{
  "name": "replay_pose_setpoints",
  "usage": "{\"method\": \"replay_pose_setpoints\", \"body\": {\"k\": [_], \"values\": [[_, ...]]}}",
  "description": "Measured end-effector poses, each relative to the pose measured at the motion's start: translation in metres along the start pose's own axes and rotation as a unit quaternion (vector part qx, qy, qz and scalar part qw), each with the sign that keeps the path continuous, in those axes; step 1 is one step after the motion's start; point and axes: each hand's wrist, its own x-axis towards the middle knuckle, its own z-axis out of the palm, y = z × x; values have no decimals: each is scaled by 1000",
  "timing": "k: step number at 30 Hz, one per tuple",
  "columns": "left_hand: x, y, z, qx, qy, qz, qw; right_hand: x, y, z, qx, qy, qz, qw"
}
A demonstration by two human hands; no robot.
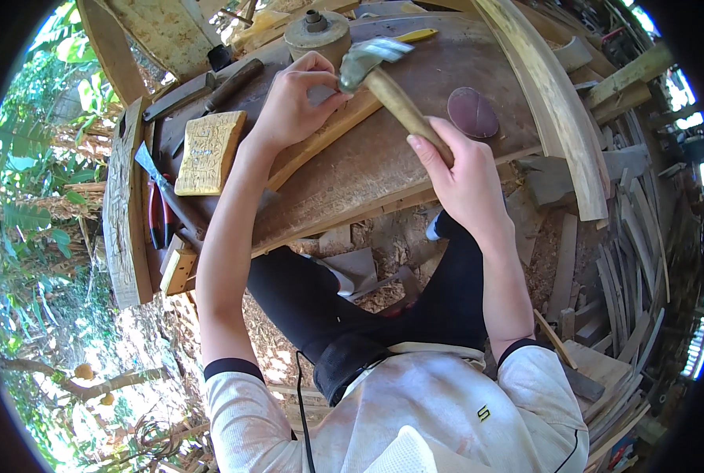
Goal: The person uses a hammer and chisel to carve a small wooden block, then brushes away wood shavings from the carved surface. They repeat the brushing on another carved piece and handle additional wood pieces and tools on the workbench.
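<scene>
Right hand [470,177] grips the claw hammer [401,98] low, likely for leverage; left hand [300,98] pinches (on what, I cannot tell) near its head, by the wooden strip [328,140] on the surface [340,189].

Wooden block [210,150], left of the hammer [405,102]: rows of marks [202,164], possibly writing, too small to read. Pale shirt [423,394], nearer the wearer than the hammer: one small, letter-like, yellow-and-black emblem [483,413].
</scene>
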Motion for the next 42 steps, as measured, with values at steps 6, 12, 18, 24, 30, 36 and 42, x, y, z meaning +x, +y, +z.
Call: {"method": "replay_pose_setpoints", "body": {"k": [6,12,18,24,30,36,42], "values": [[0,-1,0,7,-2,3,1000,-3,-3,-4,9,3,15,1000],[-2,-2,0,-14,-6,-14,1000,-3,0,-3,7,5,19,1000],[-1,-4,-1,-4,-7,1,1000,-1,9,-2,-13,-19,22,1000],[-1,4,1,4,-25,-25,999,-16,25,4,88,-31,141,986],[0,-4,1,-6,-19,-7,1000,-25,36,15,77,-17,130,988],[0,-9,-1,-8,-25,-4,1000,-22,33,13,37,-20,130,991],[0,-3,5,17,-1,-8,1000,-24,24,15,5,0,100,995]]}}
